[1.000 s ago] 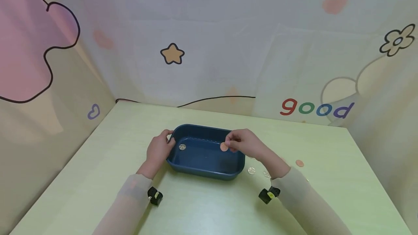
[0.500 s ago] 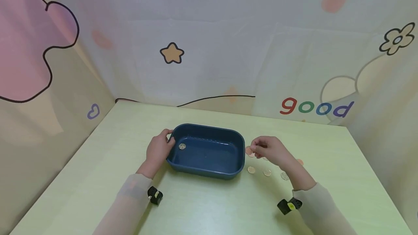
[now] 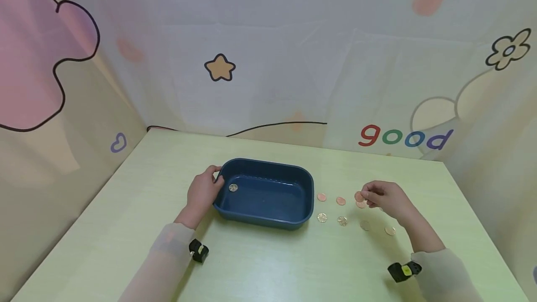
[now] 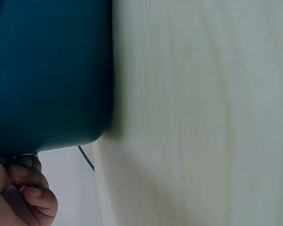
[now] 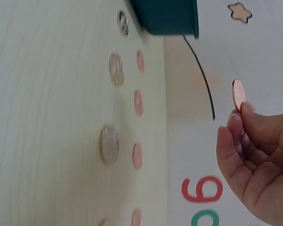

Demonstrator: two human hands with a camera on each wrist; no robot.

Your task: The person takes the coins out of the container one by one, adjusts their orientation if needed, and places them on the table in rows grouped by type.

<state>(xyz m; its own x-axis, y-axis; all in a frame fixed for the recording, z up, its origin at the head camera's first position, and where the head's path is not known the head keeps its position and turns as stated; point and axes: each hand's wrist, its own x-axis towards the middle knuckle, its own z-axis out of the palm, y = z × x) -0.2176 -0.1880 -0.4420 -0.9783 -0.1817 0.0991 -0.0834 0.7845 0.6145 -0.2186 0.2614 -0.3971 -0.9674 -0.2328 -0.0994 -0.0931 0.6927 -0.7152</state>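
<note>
A dark blue rectangular tray sits on the table, and one silvery-gold coin lies inside it near the left end. My left hand grips the tray's left end, thumb over the rim. In the left wrist view, curled fingertips show below the tray wall. My right hand pinches a copper coin between thumb and fingers. That coin is held up above the table, right of the tray, overlapping another copper coin in the head view.
Right of the tray, coins lie in two rows: copper ones behind, and several pale gold ones in front. A printed cloth rises behind the table's back edge. Small black devices are worn at both wrists.
With the copper coin still pinched, my right hand has moved right, from over the tray across the rows of coins. My left hand has stayed on the tray.
</note>
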